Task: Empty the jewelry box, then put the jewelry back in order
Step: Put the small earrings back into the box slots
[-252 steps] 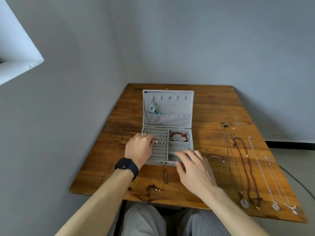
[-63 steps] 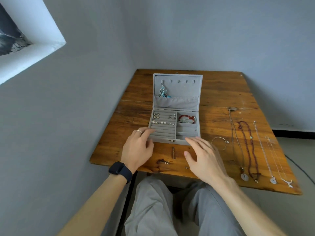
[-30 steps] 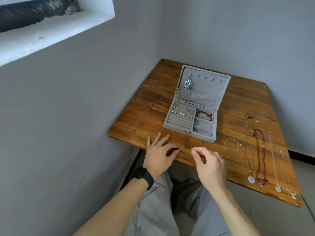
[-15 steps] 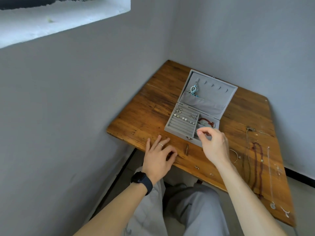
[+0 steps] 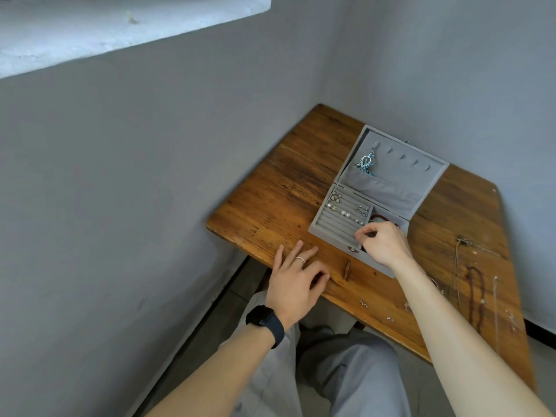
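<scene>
The grey jewelry box (image 5: 394, 188) stands open on the wooden table (image 5: 270, 206). A blue pendant (image 5: 365, 162) hangs inside its lid. Several earrings (image 5: 341, 207) sit in the ring rolls, and a red bracelet (image 5: 380, 218) lies in the right compartment. My right hand (image 5: 383, 243) hovers over the box's front edge with thumb and forefinger pinched; the piece between them is too small to see. Flat on the table's near edge, left of the box, rests my left hand (image 5: 296, 278), which holds nothing.
Several necklaces lie stretched out on the right, among them a dark red beaded one (image 5: 474, 293). Tiny earrings (image 5: 364, 303) lie loose near the front edge. A small brown stick (image 5: 347, 269) lies in front of the box. Grey walls close in on the left and back.
My right hand pinched at the small pieces near the table's front edge, then rose and moved over the box's ring rolls. The left hand stayed on the edge. The view swung left.
</scene>
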A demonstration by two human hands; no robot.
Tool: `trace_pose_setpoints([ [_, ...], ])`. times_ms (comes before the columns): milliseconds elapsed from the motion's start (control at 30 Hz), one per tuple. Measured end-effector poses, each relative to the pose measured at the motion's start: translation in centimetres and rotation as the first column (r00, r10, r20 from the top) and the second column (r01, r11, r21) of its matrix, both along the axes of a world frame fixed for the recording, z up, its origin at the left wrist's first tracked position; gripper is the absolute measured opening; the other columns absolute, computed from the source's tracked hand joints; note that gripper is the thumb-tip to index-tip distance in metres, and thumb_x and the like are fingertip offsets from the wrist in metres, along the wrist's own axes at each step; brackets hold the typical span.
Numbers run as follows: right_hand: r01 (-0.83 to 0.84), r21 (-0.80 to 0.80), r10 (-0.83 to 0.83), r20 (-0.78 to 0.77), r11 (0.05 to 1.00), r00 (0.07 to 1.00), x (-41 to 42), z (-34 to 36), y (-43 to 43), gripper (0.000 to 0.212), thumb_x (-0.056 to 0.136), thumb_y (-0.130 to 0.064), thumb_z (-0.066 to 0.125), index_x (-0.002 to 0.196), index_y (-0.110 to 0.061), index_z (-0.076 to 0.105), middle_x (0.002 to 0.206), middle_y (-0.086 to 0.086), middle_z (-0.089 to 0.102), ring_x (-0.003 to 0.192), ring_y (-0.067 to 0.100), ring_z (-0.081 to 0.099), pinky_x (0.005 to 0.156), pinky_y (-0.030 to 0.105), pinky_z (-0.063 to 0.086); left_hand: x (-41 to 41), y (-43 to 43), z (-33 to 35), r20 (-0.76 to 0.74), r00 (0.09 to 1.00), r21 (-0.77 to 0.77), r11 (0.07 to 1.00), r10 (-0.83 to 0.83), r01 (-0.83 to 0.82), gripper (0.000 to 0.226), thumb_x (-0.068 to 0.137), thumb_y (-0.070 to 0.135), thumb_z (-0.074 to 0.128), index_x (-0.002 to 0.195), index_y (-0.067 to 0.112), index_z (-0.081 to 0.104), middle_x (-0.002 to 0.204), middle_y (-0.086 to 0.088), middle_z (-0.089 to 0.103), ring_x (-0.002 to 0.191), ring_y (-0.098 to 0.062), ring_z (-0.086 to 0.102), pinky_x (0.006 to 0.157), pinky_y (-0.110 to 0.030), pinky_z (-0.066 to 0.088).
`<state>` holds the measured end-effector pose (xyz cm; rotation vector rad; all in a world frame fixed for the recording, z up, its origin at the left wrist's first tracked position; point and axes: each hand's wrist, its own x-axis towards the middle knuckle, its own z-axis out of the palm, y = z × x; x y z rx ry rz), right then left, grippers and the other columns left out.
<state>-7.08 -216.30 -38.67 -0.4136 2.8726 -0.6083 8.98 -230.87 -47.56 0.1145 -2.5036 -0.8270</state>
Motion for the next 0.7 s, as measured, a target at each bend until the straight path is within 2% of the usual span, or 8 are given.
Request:
trace_pose_setpoints([
  [133, 0.001, -0.036, -0.001, 0.006, 0.999, 1.0, 0.1, 0.0, 0.2, 0.014, 0.095, -0.02, 0.064, 0.104, -0.019, 0.076, 0.118, 0.005, 0.071, 0.111, 0.023, 0.061, 0.087, 0.027, 0.043, -0.1, 0.1, -0.2, -0.014, 1.0, 0.004, 1.0, 0.011, -0.011, 0.013, 0.093, 0.04, 0.058, 0.088, 0.034, 0.069, 0.133, 0.005, 0.064, 0.14, -0.023, 0.044, 0.12, -0.052, 0.021],
  [267, 0.019, 0.027, -0.018, -0.043, 0.999, 0.999, 0.2, 0.0, -0.4, 0.013, 0.096, -0.022, 0.062, 0.102, -0.024, 0.073, 0.116, 0.006, 0.07, 0.109, 0.028, 0.061, 0.087, 0.036, 0.052, -0.1, 0.1, -0.3, -0.025, 1.0, -0.008, 1.0, 0.012, -0.012, 0.011, 0.092, 0.039, 0.06, 0.088, 0.034, 0.069, 0.133, 0.004, 0.064, 0.14, -0.023, 0.044, 0.12, -0.052, 0.021],
  [367, 0.082, -0.011, -0.083, -0.106, 0.997, 0.991, 0.4, -0.2, -0.8, 0.007, 0.092, -0.022, 0.067, 0.097, -0.027, 0.065, 0.106, 0.001, 0.069, 0.103, 0.027, 0.062, 0.078, 0.031, 0.045, -0.1, 0.1, -0.3, -0.021, 1.0, -0.014, 1.0, 0.009, -0.01, 0.011, 0.092, 0.039, 0.06, 0.088, 0.034, 0.069, 0.133, 0.005, 0.064, 0.14, -0.023, 0.045, 0.12, -0.051, 0.022],
  [533, 0.132, -0.057, -0.137, -0.091, 0.99, 0.986, 0.0, -0.6, -0.7, 0.018, 0.085, -0.024, 0.076, 0.082, -0.033, 0.061, 0.091, -0.008, 0.063, 0.094, 0.021, 0.059, 0.071, 0.027, 0.038, -0.1, 0.2, 0.1, 0.025, 1.0, -0.013, 1.0, 0.013, -0.012, 0.015, 0.092, 0.041, 0.057, 0.089, 0.034, 0.069, 0.133, 0.005, 0.064, 0.14, -0.023, 0.044, 0.12, -0.052, 0.021],
  [633, 0.157, -0.049, -0.161, -0.086, 0.986, 0.983, -0.1, -0.9, -1.0, 0.015, 0.085, -0.024, 0.074, 0.083, -0.035, 0.064, 0.098, -0.006, 0.067, 0.099, 0.024, 0.061, 0.074, 0.03, 0.046, 0.1, 0.2, 0.6, 0.078, 0.997, -0.019, 1.0, 0.003, -0.001, 0.016, 0.092, 0.041, 0.058, 0.091, 0.033, 0.071, 0.134, 0.004, 0.063, 0.141, -0.023, 0.043, 0.12, -0.054, 0.021],
  [700, 0.16, -0.078, -0.165, -0.073, 0.984, 0.984, 0.0, -1.0, -1.0, 0.014, 0.085, -0.024, 0.074, 0.085, -0.035, 0.065, 0.101, -0.006, 0.068, 0.101, 0.024, 0.062, 0.078, 0.03, 0.048, 0.2, -0.1, 1.2, 0.118, 0.993, -0.011, 1.0, -0.009, 0.01, 0.013, 0.093, 0.039, 0.061, 0.093, 0.032, 0.072, 0.136, 0.003, 0.061, 0.143, -0.022, 0.04, 0.122, -0.05, 0.014],
])
